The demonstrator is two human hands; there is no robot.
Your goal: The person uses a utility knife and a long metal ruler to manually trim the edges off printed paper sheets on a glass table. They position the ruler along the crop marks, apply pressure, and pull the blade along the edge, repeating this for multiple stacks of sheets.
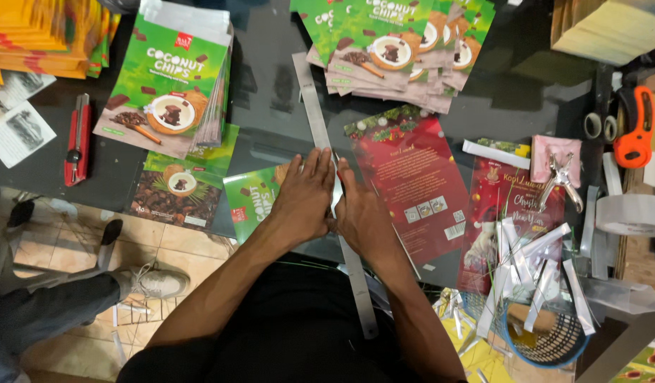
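Note:
My left hand lies flat, fingers spread, pressing on a long steel ruler that runs from the far side of the dark table toward me. Under that hand lies a green printed sheet. My right hand sits just right of the ruler, fingers together against its edge; whether it holds a small blade is hidden. A red printed sheet with festive decoration lies right beside this hand.
Green snack pouches are stacked at the far left and fanned at the far middle. A red box cutter, orange cutter, tape roll and blue basket of strips surround. Another person's shoe is on the tiled floor.

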